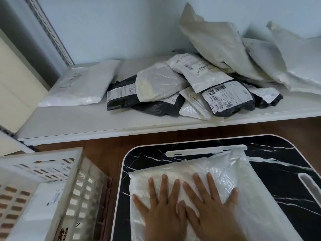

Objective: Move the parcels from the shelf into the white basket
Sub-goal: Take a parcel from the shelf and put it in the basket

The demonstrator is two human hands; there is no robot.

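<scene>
Your left hand (161, 204) and right hand (211, 202) lie flat, fingers spread, side by side on a white plastic-wrapped parcel (199, 173) at the near middle of the black marbled tabletop (278, 164). The white basket (73, 171) sits off its left edge, holding one white parcel (43, 206). More parcels (182, 87) are heaped on the shelf (86, 122), toward its right end.
</scene>
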